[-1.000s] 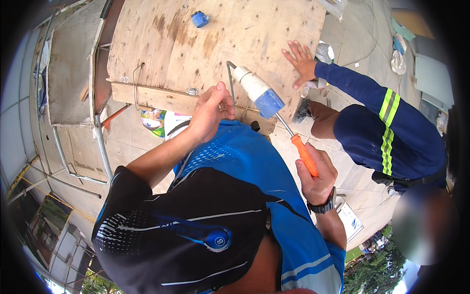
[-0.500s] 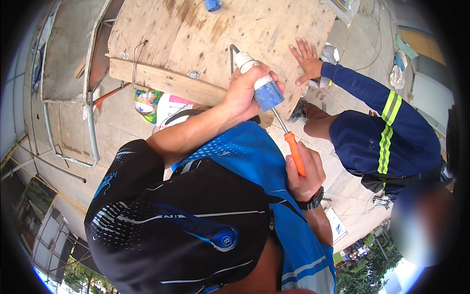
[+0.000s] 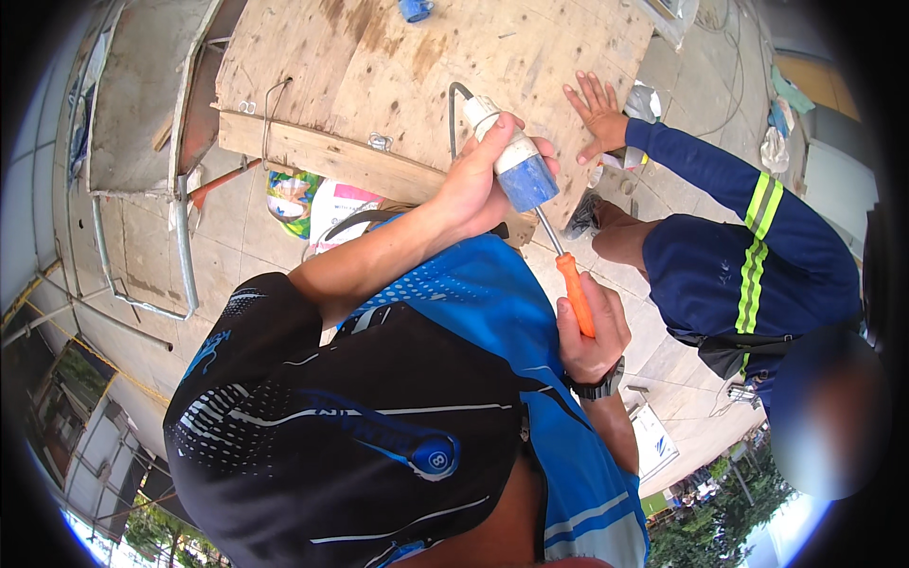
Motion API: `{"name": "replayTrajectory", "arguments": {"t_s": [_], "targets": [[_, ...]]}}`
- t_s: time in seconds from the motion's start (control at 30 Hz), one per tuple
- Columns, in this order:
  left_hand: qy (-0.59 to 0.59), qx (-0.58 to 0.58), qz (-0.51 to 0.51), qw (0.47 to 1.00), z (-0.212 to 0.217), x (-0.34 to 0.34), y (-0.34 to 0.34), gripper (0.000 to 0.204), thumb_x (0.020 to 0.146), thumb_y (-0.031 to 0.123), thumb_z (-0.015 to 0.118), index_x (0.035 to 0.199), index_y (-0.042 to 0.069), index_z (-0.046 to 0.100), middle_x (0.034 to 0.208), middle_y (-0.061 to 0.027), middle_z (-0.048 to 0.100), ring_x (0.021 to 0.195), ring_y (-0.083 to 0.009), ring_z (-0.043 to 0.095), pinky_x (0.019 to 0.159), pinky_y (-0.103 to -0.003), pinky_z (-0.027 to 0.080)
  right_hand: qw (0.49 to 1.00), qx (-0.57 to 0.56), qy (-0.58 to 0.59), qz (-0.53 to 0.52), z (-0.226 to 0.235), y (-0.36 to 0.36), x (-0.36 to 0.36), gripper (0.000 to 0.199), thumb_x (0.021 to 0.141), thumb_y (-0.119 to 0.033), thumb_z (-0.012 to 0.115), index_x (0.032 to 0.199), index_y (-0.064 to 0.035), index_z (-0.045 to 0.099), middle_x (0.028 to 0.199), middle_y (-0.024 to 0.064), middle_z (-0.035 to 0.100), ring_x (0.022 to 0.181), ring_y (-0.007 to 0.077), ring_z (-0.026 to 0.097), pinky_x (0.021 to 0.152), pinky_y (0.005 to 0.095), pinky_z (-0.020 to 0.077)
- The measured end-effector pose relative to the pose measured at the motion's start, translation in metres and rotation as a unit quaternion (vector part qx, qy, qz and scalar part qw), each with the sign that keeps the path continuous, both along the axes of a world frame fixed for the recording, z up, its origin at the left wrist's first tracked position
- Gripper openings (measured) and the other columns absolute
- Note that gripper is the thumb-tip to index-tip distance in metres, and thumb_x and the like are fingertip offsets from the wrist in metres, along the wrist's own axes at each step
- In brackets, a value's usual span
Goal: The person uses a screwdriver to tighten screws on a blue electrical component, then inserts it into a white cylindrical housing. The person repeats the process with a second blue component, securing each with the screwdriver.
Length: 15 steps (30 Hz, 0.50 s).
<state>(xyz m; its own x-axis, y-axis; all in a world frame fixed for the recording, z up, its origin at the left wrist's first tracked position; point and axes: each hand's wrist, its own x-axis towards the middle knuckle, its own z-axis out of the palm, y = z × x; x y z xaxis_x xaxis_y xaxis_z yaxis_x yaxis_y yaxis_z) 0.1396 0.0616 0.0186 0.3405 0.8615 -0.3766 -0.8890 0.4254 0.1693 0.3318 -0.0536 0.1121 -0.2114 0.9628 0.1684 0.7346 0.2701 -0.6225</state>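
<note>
My left hand [image 3: 472, 189] is wrapped round a white and blue industrial plug [image 3: 526, 182], held above the edge of a plywood tabletop [image 3: 312, 66]. A dark cable [image 3: 453, 118] loops out of the plug's white end. In my right hand [image 3: 600, 336] is a screwdriver [image 3: 572, 279] with an orange handle, gripped by its lower part. The metal shaft reaches up to the blue end of the plug. Its tip is hidden there, so I cannot tell what it touches inside.
A co-worker in a dark blue top [image 3: 748, 256] is at the right, one hand [image 3: 598, 118] flat on the plywood. A blue fitting [image 3: 414, 9] lies at the far side. A metal frame [image 3: 189, 256] stands left, with colourful sacks [image 3: 294, 201] below the board.
The whole view has shifted slightly, so things sit a little further right. Both hands keep their holds on the plug and the screwdriver.
</note>
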Motion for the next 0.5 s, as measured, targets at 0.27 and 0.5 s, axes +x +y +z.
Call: {"name": "replayTrajectory", "arguments": {"t_s": [0.27,0.5], "targets": [[0.070,0.032,0.001,0.997,-0.007,0.008,0.000,0.030,0.093,0.036,0.066,0.109,0.015,0.051,0.100,-0.0114,0.066,0.096,-0.0300,0.068,0.088,-0.048,0.054,1.000,-0.005,0.002,-0.020,0.001,-0.004,-0.003,0.044,0.077,0.002,0.076,0.119,0.0027,0.066,0.094,0.0183,0.068,0.077,0.0289,0.069,0.067,0.0341,0.0561],[0.096,0.015,-0.004,0.995,0.007,0.006,0.002,0.038,0.096,0.049,0.059,0.109,0.014,0.051,0.098,-0.0118,0.067,0.095,-0.0317,0.068,0.083,-0.046,0.054,0.999,0.042,-0.008,0.018,-0.001,0.007,0.004,0.046,0.075,0.004,0.076,0.120,0.0021,0.066,0.093,0.0183,0.067,0.075,0.0292,0.068,0.066,0.0344,0.0559]]}}
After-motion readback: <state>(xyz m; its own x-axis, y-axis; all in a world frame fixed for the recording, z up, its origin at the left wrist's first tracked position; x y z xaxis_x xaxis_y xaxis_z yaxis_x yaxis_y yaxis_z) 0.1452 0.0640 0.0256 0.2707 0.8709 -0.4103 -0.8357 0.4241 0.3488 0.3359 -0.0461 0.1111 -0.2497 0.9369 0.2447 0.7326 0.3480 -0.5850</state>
